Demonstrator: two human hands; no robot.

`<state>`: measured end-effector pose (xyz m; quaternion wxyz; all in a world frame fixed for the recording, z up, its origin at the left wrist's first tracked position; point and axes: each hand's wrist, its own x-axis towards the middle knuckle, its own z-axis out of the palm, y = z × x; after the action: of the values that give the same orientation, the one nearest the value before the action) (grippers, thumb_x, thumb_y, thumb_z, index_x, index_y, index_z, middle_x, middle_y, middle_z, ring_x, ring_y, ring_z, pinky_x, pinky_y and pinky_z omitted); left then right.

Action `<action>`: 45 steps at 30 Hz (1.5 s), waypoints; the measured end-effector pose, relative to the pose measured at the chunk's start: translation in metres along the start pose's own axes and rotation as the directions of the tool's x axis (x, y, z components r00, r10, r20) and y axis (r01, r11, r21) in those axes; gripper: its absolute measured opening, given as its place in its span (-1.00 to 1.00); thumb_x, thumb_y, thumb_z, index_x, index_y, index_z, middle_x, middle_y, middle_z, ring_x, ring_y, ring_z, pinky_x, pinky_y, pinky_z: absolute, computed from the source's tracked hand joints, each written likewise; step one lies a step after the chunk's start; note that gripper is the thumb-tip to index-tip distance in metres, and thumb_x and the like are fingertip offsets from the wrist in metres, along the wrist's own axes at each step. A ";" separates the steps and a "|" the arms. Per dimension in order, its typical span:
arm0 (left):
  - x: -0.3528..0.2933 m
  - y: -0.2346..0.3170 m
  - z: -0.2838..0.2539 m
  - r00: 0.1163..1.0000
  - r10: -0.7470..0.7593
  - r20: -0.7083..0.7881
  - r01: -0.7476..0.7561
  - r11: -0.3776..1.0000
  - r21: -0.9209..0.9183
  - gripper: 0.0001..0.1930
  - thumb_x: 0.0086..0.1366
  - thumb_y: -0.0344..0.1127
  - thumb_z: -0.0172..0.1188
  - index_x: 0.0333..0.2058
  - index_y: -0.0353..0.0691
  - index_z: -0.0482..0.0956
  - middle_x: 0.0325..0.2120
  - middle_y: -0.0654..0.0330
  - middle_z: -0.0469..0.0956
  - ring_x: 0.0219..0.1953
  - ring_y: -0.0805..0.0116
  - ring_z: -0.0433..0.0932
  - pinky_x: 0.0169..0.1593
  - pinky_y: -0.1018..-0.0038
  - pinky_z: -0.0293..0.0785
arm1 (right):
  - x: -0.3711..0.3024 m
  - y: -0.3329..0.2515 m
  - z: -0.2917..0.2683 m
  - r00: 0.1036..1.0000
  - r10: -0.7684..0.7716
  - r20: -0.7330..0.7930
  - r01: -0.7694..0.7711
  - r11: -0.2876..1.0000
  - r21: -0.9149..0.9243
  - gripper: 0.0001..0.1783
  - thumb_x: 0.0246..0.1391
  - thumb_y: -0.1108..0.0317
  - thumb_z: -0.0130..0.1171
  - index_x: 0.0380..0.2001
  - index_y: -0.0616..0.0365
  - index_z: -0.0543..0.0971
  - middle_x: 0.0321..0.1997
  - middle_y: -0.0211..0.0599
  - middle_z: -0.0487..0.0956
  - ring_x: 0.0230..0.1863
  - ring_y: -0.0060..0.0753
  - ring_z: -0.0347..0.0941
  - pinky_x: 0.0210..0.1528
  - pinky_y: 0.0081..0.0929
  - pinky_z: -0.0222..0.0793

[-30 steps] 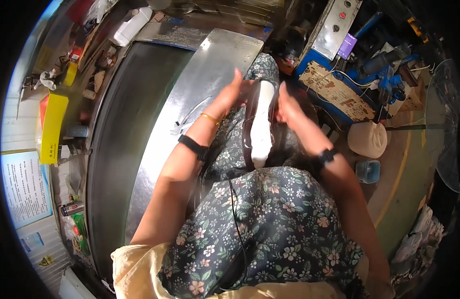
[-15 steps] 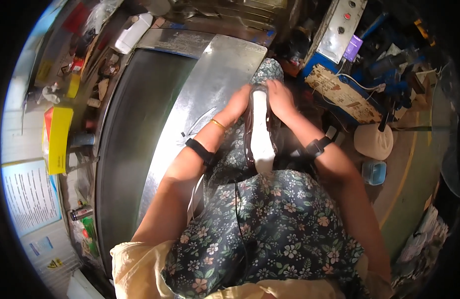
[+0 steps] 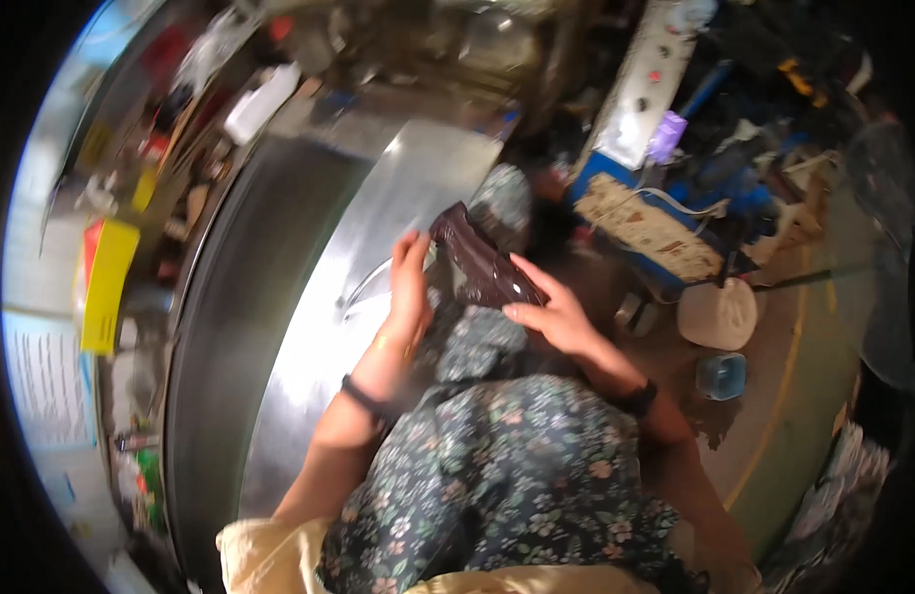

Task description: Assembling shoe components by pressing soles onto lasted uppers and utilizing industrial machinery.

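A dark brown shoe [image 3: 482, 262] lies aslant above the lap, clamped at its near right end by the right hand [image 3: 566, 319].
The left hand [image 3: 408, 289] stands upright just left of the shoe, its fingers not closed around it; whether they touch its side, I cannot tell. A floral apron [image 3: 507, 455] covers the lap, a shiny metal plate [image 3: 440, 158] slopes along the left, and a pale jug [image 3: 717, 315] sits well to the right.
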<state>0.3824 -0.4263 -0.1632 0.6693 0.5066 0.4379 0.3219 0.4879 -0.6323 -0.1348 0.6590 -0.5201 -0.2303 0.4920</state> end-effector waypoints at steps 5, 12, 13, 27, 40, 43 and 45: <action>-0.045 -0.030 -0.021 0.812 0.221 0.541 -0.458 0.816 0.353 -0.64 0.24 -0.34 0.22 -0.02 -0.33 0.47 -0.09 0.02 0.51 -0.02 0.13 0.49 0.07 0.28 0.41 | -0.074 -0.116 -0.079 0.871 -0.302 -0.388 0.146 0.913 -0.381 -0.24 -0.07 0.51 0.37 0.27 0.21 0.37 0.36 -0.11 0.29 0.34 -0.37 0.21 0.32 -0.39 0.16; -0.071 -0.020 0.002 0.556 0.378 0.740 -0.828 0.328 0.454 -0.66 0.11 -0.37 0.21 -0.09 -0.28 0.53 -0.03 -0.09 0.46 -0.02 -0.14 0.46 0.06 0.14 0.40 | -0.116 -0.257 -0.261 0.308 -0.894 -0.326 -0.352 0.212 -0.912 -0.29 -0.14 0.34 0.40 0.18 -0.11 0.49 -0.01 -0.19 0.48 -0.11 -0.22 0.51 -0.07 -0.40 0.40; -0.071 -0.020 0.001 0.551 0.390 0.738 -0.832 0.324 0.450 -0.66 0.11 -0.37 0.21 -0.09 -0.28 0.53 -0.03 -0.09 0.46 -0.02 -0.14 0.46 0.06 0.14 0.40 | -0.112 -0.270 -0.274 0.269 -0.876 -0.399 -0.409 0.271 -0.871 -0.28 -0.15 0.29 0.39 0.19 -0.15 0.49 -0.01 -0.20 0.48 -0.14 -0.22 0.52 -0.08 -0.38 0.41; -0.071 -0.022 0.005 0.615 0.380 0.691 -0.789 0.289 0.542 -0.64 0.09 -0.36 0.25 -0.10 -0.30 0.53 -0.06 -0.05 0.48 -0.01 -0.09 0.46 0.06 0.18 0.42 | -0.071 -0.326 -0.318 0.470 -0.706 -0.530 -0.717 0.045 -0.696 -0.24 -0.14 0.04 0.27 0.25 -0.39 0.41 0.25 0.13 0.37 0.06 0.14 0.48 0.07 -0.16 0.44; -0.070 -0.029 0.011 0.615 0.379 0.691 -0.787 0.251 0.563 -0.62 0.04 -0.40 0.28 -0.11 -0.28 0.55 -0.03 -0.01 0.47 0.02 -0.07 0.45 0.09 0.19 0.40 | -0.057 -0.286 -0.318 0.333 -0.799 -0.500 -0.745 0.103 -0.659 -0.31 0.09 -0.09 0.15 0.32 -0.56 0.26 0.42 -0.02 0.12 0.20 0.24 0.27 0.19 -0.11 0.35; -0.066 -0.035 0.013 0.588 0.406 0.699 -0.802 0.182 0.568 -0.66 0.05 -0.35 0.26 -0.14 -0.23 0.57 -0.07 0.01 0.48 -0.04 -0.04 0.45 0.04 0.18 0.39 | -0.045 -0.303 -0.317 0.319 -0.768 -0.555 -0.745 0.159 -0.648 -0.31 0.08 -0.09 0.14 0.31 -0.56 0.27 0.42 -0.04 0.13 0.19 0.19 0.28 0.18 -0.13 0.35; -0.068 -0.035 0.014 0.587 0.394 0.708 -0.797 0.130 0.589 -0.66 0.03 -0.33 0.24 -0.16 -0.19 0.57 -0.06 0.05 0.48 -0.04 -0.01 0.45 0.03 0.17 0.38 | -0.037 -0.313 -0.326 0.334 -0.738 -0.586 -0.743 0.176 -0.646 -0.31 0.07 -0.08 0.14 0.31 -0.56 0.27 0.41 -0.07 0.13 0.20 0.17 0.27 0.19 -0.14 0.35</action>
<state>0.3669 -0.5015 -0.1778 0.1775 0.9560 0.1453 0.1831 0.8664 -0.8065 0.0439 0.1307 -0.9701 -0.0508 -0.1980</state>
